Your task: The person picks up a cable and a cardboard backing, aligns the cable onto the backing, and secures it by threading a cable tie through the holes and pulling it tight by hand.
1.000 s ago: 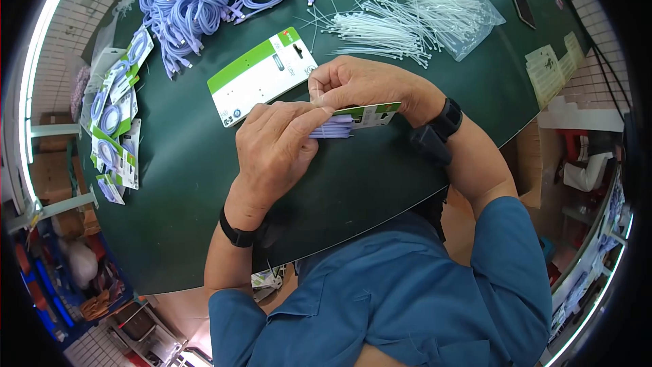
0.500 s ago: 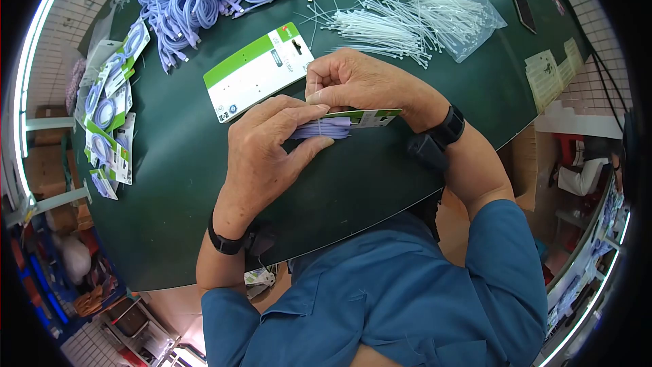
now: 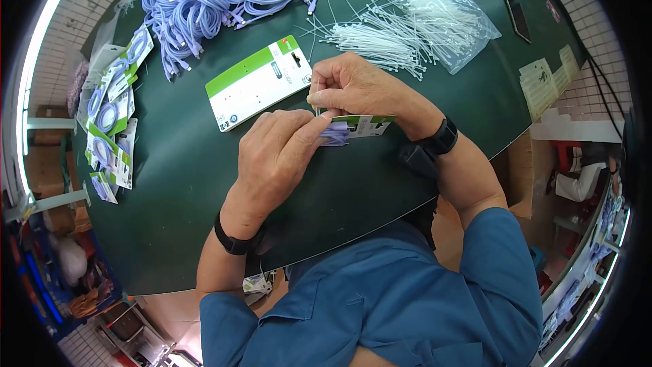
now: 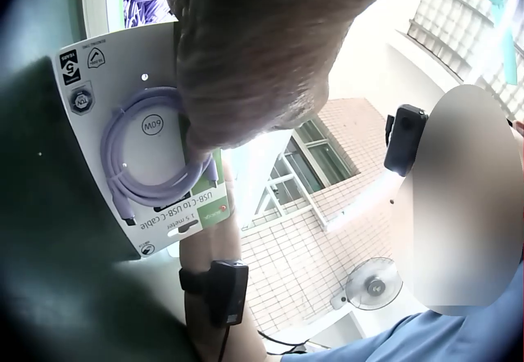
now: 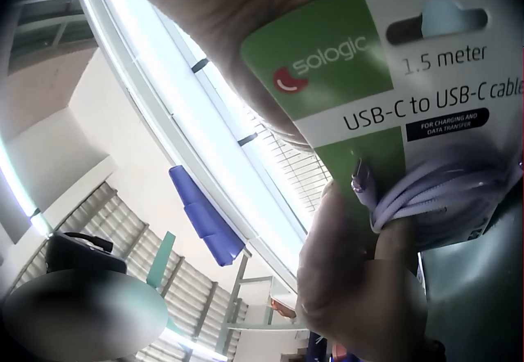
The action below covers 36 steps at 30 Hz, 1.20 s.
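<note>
The left hand [image 3: 277, 153] grips a green and white card [image 3: 370, 126] with a coiled purple cable [image 3: 335, 134] on its face, held on edge above the table. In the left wrist view the cable [image 4: 115, 145] forms a ring on the card [image 4: 86, 116]. The right hand [image 3: 370, 88] has its fingertips curled at the card's upper edge, beside the left fingertips, pinching a thin pale strip. The right wrist view shows the card's printed front [image 5: 336, 59] and the cable [image 5: 442, 186], with left fingers [image 5: 360, 280] against it.
A flat card [image 3: 258, 85] lies behind the hands on the green table [image 3: 183, 231]. Purple cables [image 3: 197, 7] are heaped at the back left, carded cables [image 3: 109, 119] at the left. White cable ties [image 3: 380, 41], a plastic bag [image 3: 468, 27] and a phone [image 3: 517, 18] are at the back right.
The left thumb has come up from below the cable to the card's edge, near the right fingertips. The held card has shifted slightly down and left.
</note>
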### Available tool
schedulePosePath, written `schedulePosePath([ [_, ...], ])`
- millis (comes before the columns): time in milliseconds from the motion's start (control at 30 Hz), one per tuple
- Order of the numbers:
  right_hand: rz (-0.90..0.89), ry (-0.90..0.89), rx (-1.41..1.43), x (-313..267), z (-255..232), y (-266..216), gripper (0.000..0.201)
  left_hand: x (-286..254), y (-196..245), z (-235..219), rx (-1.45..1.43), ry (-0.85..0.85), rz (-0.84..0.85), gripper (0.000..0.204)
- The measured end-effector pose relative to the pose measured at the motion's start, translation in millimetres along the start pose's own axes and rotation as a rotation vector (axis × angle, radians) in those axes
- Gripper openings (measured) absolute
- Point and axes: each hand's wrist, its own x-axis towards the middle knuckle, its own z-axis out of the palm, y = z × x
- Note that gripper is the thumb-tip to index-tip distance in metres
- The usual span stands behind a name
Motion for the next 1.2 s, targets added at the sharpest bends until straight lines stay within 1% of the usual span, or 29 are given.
schedulePosePath([
  [67,-0.002,0.0,-0.024,-0.5,0.1,1.0,0.012,1.8,1.3,-1.4,-0.015,-0.005,-0.01,0.039],
  [167,0.031,-0.045,0.053,-0.2,0.7,2.6,0.012,1.7,2.5,-5.3,-0.043,-0.016,-0.042,0.038],
  [267,0.043,-0.068,0.017,-1.4,1.3,-2.1,0.012,-2.1,1.9,-9.7,-0.134,-0.092,-0.124,0.038],
  [433,0.039,-0.067,-0.039,0.8,-1.1,1.6,0.012,-0.5,7.7,-8.2,-0.094,-0.063,-0.113,0.038],
  [467,0.028,-0.065,-0.049,2.0,-3.6,2.3,0.012,-0.5,10.0,-9.2,-0.113,-0.056,-0.163,0.037],
  [533,0.07,0.173,0.063,2.5,-13.4,3.6,0.014,2.3,10.5,-11.7,-0.147,-0.038,-0.253,0.035],
  [567,0.09,0.288,0.121,2.4,-18.3,2.5,0.015,4.2,7.9,-13.6,-0.137,-0.026,-0.241,0.035],
  [600,0.075,0.284,0.111,0.9,-22.4,0.3,0.015,4.8,4.9,-16.5,-0.214,0.039,-0.34,0.034],
  [667,-0.091,0.55,0.366,-4.0,-28.7,-5.8,0.013,4.9,-2.4,-22.4,-0.371,0.181,-0.537,0.032],
  [700,-0.174,0.676,0.498,-4.1,-28.1,-9.4,0.013,3.8,-6.6,-23.7,-0.361,0.201,-0.531,0.032],
  [733,-0.186,0.661,0.488,-4.3,-22.9,-12.8,0.013,1.6,-11.3,-23.8,-0.448,0.229,-0.624,0.031],
  [800,-0.364,0.79,0.206,-9.8,-6.3,-17.4,0.01,-1.6,-18.8,-22.9,-0.636,0.285,-0.807,0.031],
  [833,-0.451,0.851,0.063,-11.6,-0.7,-19.6,0.012,-1.9,-20.9,-22.2,-0.638,0.304,-0.805,0.031],
  [867,-0.453,0.837,0.051,-12.9,2.0,-25.4,0.012,-2.2,-22.4,-20.4,-0.667,0.29,-0.834,0.032],
  [933,-0.901,0.773,-0.792,-15.6,7.0,-38.8,0.028,-2.8,-22.8,-14.2,-0.735,0.262,-0.898,0.035],
  [967,-0.9,0.755,-0.801,-15.6,12.2,-39.2,0.028,-2.4,-22.0,-10.6,-0.745,0.276,-0.905,0.035],
  [1067,-0.803,0.675,-0.989,-14.1,30.9,-36.8,0.036,-2.5,-17.1,-0.6,-0.827,0.35,-0.829,0.036],
  [1100,-0.8,0.657,-0.996,-13.3,31.7,-33.9,0.036,-3.4,-15.2,1.1,-0.836,0.363,-0.837,0.036],
  [1200,-0.797,0.655,-0.936,-9.3,29.5,-21.6,0.033,-4.8,-9.1,3.2,-0.745,0.276,-0.848,0.036],
])
